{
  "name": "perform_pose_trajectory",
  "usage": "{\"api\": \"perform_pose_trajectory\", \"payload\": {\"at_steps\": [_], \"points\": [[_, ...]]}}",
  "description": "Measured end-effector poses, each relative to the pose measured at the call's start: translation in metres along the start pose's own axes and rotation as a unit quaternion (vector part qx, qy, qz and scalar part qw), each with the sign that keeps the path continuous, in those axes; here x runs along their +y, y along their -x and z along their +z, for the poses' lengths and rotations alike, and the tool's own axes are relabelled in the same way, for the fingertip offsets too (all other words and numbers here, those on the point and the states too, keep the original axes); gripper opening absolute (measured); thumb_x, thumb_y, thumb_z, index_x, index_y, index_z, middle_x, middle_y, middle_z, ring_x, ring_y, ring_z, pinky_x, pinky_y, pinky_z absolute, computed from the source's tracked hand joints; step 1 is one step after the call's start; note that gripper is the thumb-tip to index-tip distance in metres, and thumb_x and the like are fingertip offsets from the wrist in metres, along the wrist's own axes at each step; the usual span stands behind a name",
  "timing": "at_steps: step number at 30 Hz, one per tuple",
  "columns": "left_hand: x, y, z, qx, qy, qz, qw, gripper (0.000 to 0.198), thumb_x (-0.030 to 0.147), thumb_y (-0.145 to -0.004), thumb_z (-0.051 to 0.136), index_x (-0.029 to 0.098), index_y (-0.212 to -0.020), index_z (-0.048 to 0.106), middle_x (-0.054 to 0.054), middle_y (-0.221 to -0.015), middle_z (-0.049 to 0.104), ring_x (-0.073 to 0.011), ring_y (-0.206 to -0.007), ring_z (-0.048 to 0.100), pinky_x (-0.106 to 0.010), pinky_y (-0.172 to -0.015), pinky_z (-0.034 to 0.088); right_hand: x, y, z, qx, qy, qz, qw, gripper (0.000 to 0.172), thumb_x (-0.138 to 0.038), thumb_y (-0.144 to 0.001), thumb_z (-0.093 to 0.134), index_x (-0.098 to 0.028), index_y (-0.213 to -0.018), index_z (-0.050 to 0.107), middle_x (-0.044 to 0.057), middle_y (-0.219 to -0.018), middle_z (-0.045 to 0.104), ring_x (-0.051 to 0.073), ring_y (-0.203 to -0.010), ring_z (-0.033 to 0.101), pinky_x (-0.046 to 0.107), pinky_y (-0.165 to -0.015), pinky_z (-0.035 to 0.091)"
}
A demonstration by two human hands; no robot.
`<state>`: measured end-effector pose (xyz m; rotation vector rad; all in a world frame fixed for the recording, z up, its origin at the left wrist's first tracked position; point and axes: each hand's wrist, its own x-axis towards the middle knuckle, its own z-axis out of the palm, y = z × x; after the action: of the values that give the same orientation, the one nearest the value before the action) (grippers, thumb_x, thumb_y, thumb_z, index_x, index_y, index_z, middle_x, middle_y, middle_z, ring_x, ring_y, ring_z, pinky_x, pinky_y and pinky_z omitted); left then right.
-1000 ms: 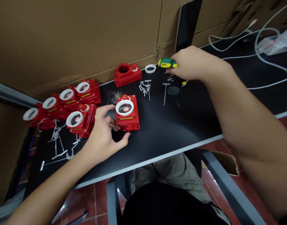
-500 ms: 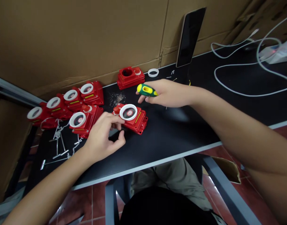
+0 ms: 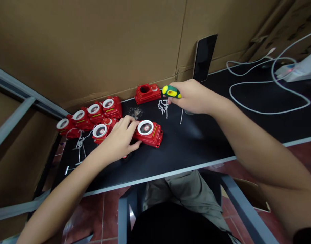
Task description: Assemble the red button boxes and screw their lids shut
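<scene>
My left hand [image 3: 119, 140] is closed on the left end of a red box with a white ring on top [image 3: 149, 132], which lies turned at an angle on the black table [image 3: 185, 149]. My right hand [image 3: 193, 96] is wrapped round a green and yellow screwdriver [image 3: 171, 92], held above the table behind that box. Small metal pins and a white cord [image 3: 163, 105] lie just under the screwdriver.
Several more red boxes with white rings [image 3: 94, 113] sit in a row at the left, with loose metal pins [image 3: 78, 149] in front. An open red box [image 3: 147, 92] stands by the cardboard wall. A dark phone [image 3: 204, 57] leans there. White cables [image 3: 267, 88] loop at right.
My left hand has closed onto the red box and turned it. My right hand has moved the screwdriver back away from me, behind the box. The camera has pulled back and shifted.
</scene>
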<state>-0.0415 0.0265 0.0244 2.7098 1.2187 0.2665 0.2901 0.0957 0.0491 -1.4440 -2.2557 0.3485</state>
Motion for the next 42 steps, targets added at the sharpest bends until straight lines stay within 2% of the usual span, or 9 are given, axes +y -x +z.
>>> {"api": "perform_pose_trajectory", "payload": {"at_steps": [3,8,12,15,19,21,28,33,42], "points": [[-0.007,-0.007,-0.004,-0.028,0.065,-0.033,0.997,0.053,0.042,-0.094,0.087,0.023,-0.14,0.067,-0.012,-0.141,0.061,-0.0346,-0.122,0.073,-0.056,-0.114,0.065,0.009,-0.007,-0.007,0.009,0.06,0.04,0.997,0.025,-0.03,-0.102,0.07,-0.022,-0.124,0.08,0.015,-0.115,0.085,0.04,-0.104,0.079,0.048,-0.091,0.058],[-0.021,-0.009,0.001,-0.006,0.147,-0.027,0.989,0.058,0.053,-0.09,0.094,0.026,-0.133,0.067,-0.013,-0.155,0.058,-0.0363,-0.144,0.066,-0.057,-0.127,0.059,0.026,-0.012,-0.012,0.035,0.154,0.104,0.982,0.033,-0.026,-0.103,0.071,-0.023,-0.135,0.079,0.018,-0.128,0.084,0.043,-0.115,0.077,0.051,-0.095,0.057],[-0.011,0.002,0.009,-0.015,0.151,-0.025,0.988,0.052,0.051,-0.092,0.09,0.026,-0.129,0.064,-0.009,-0.13,0.073,-0.0342,-0.122,0.071,-0.056,-0.115,0.063,0.042,-0.005,-0.018,0.114,0.162,0.186,0.962,0.03,-0.027,-0.107,0.067,-0.018,-0.134,0.075,0.026,-0.132,0.082,0.041,-0.115,0.076,0.048,-0.091,0.051],[0.002,0.009,0.018,0.003,0.156,-0.01,0.988,0.051,0.045,-0.095,0.085,0.024,-0.134,0.06,-0.014,-0.14,0.072,-0.0358,-0.129,0.072,-0.055,-0.117,0.062,0.052,0.005,-0.023,0.134,0.171,0.215,0.952,0.025,-0.026,-0.108,0.064,-0.016,-0.128,0.074,0.035,-0.133,0.079,0.042,-0.112,0.074,0.05,-0.086,0.044],[0.01,0.01,0.031,0.032,0.181,0.024,0.983,0.043,0.039,-0.102,0.077,0.024,-0.136,0.056,-0.02,-0.153,0.068,-0.0356,-0.138,0.072,-0.054,-0.121,0.061,0.065,0.014,-0.019,0.099,0.167,0.201,0.96,0.004,-0.024,-0.102,0.069,-0.025,-0.106,0.07,0.029,-0.121,0.081,0.038,-0.098,0.071,0.048,-0.081,0.04],[0.009,0.01,0.032,0.039,0.179,0.032,0.983,0.042,0.04,-0.101,0.08,0.024,-0.133,0.056,-0.02,-0.153,0.069,-0.0367,-0.14,0.072,-0.055,-0.121,0.06,0.069,0.014,-0.013,0.077,0.166,0.184,0.966,0.005,-0.022,-0.1,0.07,-0.027,-0.099,0.068,0.026,-0.119,0.08,0.035,-0.096,0.069,0.047,-0.08,0.041],[0.008,0.01,0.025,0.025,0.169,-0.016,0.985,0.042,0.042,-0.093,0.084,0.026,-0.118,0.055,-0.015,-0.14,0.075,-0.0313,-0.11,0.072,-0.047,-0.095,0.063,0.078,0.008,0.001,0.06,0.186,0.185,0.963,0.024,-0.015,-0.098,0.067,-0.019,-0.118,0.078,0.028,-0.133,0.08,0.038,-0.111,0.072,0.048,-0.086,0.043],[-0.002,0.005,0.029,0.053,0.202,-0.009,0.978,0.042,0.045,-0.092,0.084,0.027,-0.112,0.051,-0.016,-0.15,0.074,-0.0325,-0.122,0.073,-0.046,-0.101,0.06,0.096,0.006,0.001,0.082,0.205,0.224,0.949,0.041,-0.021,-0.104,0.061,-0.014,-0.141,0.076,0.028,-0.136,0.079,0.043,-0.119,0.072,0.048,-0.091,0.049],[-0.007,0.0,0.037,0.102,0.209,-0.018,0.972,0.041,0.043,-0.088,0.081,0.028,-0.11,0.049,-0.014,-0.139,0.078,-0.0317,-0.12,0.077,-0.043,-0.096,0.061,0.103,0.003,-0.002,0.003,0.213,0.159,0.964,0.027,-0.02,-0.105,0.062,-0.012,-0.12,0.083,0.022,-0.117,0.081,0.028,-0.095,0.064,0.041,-0.086,0.041]]}}
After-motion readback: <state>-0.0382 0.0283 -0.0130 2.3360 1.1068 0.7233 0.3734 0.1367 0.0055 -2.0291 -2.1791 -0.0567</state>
